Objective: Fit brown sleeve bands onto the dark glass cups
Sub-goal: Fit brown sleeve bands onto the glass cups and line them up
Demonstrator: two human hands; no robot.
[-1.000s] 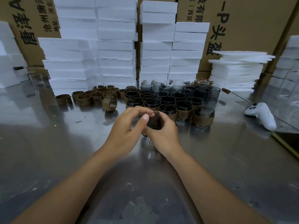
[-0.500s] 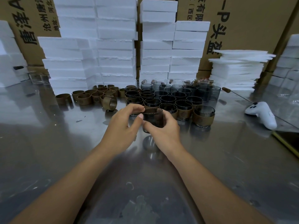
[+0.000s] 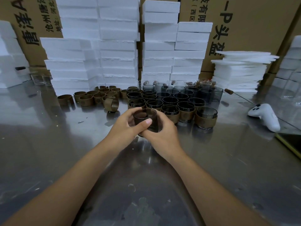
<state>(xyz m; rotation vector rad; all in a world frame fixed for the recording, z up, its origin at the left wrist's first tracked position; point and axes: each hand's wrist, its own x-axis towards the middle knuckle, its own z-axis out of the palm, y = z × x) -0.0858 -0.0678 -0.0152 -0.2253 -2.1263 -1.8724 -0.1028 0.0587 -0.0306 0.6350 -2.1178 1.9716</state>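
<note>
Change: a second ago the dark glass cup (image 3: 145, 115) was tipped and mostly hidden between the hands. Now it is upright with its mouth showing, slightly higher in the frame and nearer the front row of cups.
Surface: the shiny, scuffed metal surface (image 3: 228, 160) fills the lower frame.
Cartons: brown printed cartons (image 3: 252, 22) run along the top.
Foam blocks: white foam blocks (image 3: 117, 46) are stacked from upper left to upper centre.
Cups: the clustered cups (image 3: 171, 101) stand at centre, just above the hands. The front rows wear bands and the back rows are bare.
Sleeve bands: loose sleeve bands (image 3: 91, 98) lie left of the cluster.
Controller: a white controller (image 3: 267, 117) lies at the right edge, well apart from the cups.
Held cup: it is at frame centre, raised off the surface. Fingers hide its lower wall, so I cannot tell whether a band is on it.
Risk: smooth glass held only by fingers could slip if the grip loosens. It would likely fall into the close-packed front row and knock cups over.
Left hand: the left hand (image 3: 123, 126) curls round the cup's left side, with the thumb across the near wall.
Right hand: the right hand (image 3: 162, 136) wraps the cup's right and lower side, touching the left hand.
</note>
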